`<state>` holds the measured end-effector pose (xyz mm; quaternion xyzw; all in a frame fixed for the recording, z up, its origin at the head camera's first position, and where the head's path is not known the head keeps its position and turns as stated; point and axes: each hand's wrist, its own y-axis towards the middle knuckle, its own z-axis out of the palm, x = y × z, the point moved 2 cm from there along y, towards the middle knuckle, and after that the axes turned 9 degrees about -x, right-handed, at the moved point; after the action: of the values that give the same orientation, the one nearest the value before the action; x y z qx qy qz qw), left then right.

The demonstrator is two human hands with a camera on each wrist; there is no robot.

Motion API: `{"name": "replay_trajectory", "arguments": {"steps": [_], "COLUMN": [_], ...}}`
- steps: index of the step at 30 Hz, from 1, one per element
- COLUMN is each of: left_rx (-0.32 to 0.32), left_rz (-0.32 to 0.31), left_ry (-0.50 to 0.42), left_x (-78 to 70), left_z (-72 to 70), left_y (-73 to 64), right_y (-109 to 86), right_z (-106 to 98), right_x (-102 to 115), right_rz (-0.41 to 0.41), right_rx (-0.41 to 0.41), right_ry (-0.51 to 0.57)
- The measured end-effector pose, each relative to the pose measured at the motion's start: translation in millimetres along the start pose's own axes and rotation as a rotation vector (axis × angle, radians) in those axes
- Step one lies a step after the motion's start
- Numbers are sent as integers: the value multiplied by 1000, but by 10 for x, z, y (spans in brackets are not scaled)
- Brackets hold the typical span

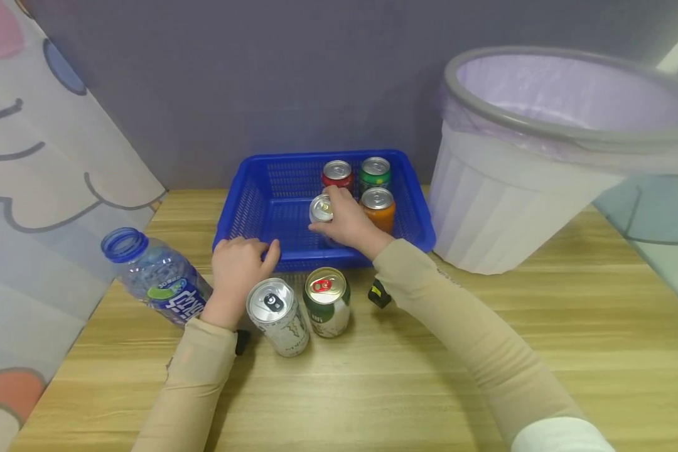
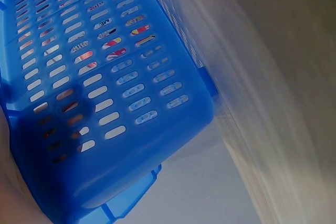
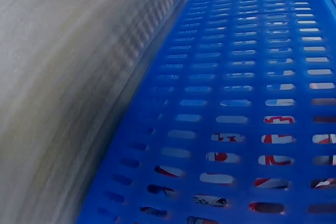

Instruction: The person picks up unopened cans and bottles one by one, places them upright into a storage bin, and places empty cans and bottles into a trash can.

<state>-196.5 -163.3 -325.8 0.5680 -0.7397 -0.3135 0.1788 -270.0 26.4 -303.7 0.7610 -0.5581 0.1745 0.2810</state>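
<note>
A blue plastic basket [image 1: 424,235] with slotted walls stands at the back of the table. My left hand [image 1: 240,270] holds its front left rim, fingers bent over the edge and thumb out to the right. Inside the basket my right hand [image 1: 347,220] grips a can [image 1: 319,209] with a silver lid; the hand hides most of its side. Around that can stand a red can [image 1: 338,172], a green can [image 1: 375,174] and an orange can [image 1: 380,210]. Both wrist views look closely at the slotted basket wall [image 2: 131,156], with printed cans showing through.
In front of the basket stand a white can [image 1: 282,320] and a green-and-white can [image 1: 328,307]. A blue-capped clear bottle [image 1: 164,279] with a blue label is left of my left wrist. At the right stands a white bin [image 1: 486,201] with a purple liner.
</note>
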Motion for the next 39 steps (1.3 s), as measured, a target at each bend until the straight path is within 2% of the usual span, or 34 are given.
{"name": "replay_trajectory", "arguments": {"steps": [6, 15, 20, 27, 35, 39], "left_rx": [-12, -9, -17, -21, -4, -3], "left_rz": [5, -2, 5, 6, 1, 1], "left_ry": [-1, 1, 0, -4, 2, 6], "left_x": [5, 10, 10, 17, 38, 47], "left_z": [-1, -15, -19, -21, -15, -9], "left_y": [-12, -23, -20, -25, -30, -30], "right_y": [-3, -3, -10, -12, 11, 21], "right_z": [-3, 3, 17, 19, 34, 34], "right_x": [19, 43, 52, 77, 105, 123], "right_rz": [-7, -18, -61, -64, -92, -85], "right_rx": [-16, -66, -83, -61, -55, -49], "right_ry": [-38, -153, -205, -279, -437, -476]}}
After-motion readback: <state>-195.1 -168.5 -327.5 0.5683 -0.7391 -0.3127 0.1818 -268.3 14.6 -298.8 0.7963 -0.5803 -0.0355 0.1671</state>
